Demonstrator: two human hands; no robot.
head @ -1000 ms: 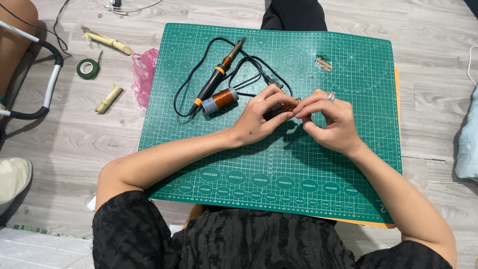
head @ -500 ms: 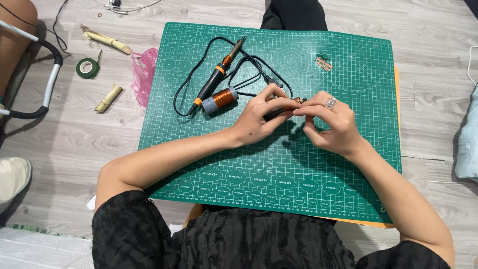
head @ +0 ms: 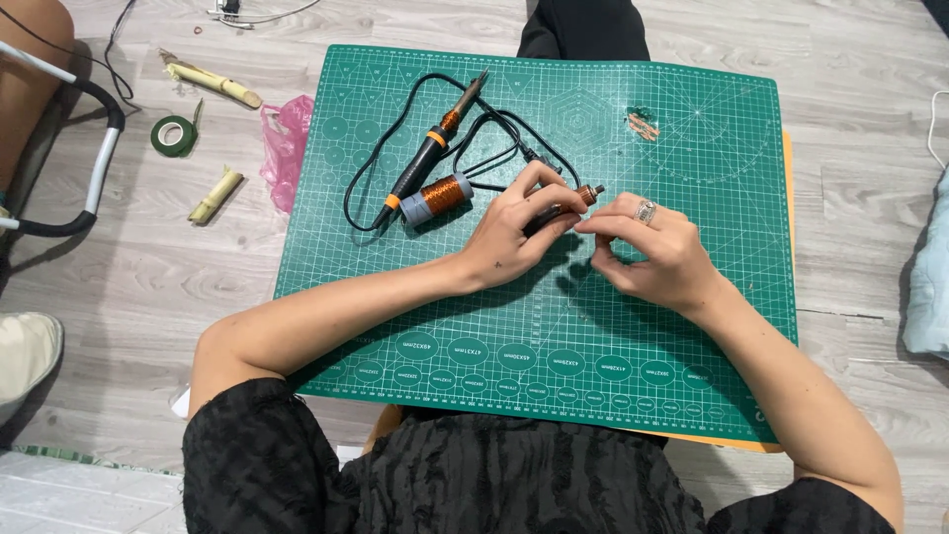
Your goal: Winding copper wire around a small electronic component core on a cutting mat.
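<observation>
Near edge: the green gridded cutting mat [head: 554, 366] is crossed by both forearms. At mid-mat, a small dark cylindrical part with a coppery tip [head: 576, 201] is pinched in the left hand [head: 514, 232], fingers closed round its body, tip pointing right. The right hand [head: 647, 252], ring on one finger, is drawn together at the fingertips just beside that tip; what it pinches, possibly fine wire, cannot be told.

Judgement: the part is taken to be light, rigid and smooth; best gripped round the body, the tip left free.

Farther left: a spool of copper wire with grey ends [head: 436, 198], then a black-and-orange soldering iron with black cord [head: 430, 153].

Against the earlier frames, the fingertips are seen slightly farther right; spool and iron unmoved.
</observation>
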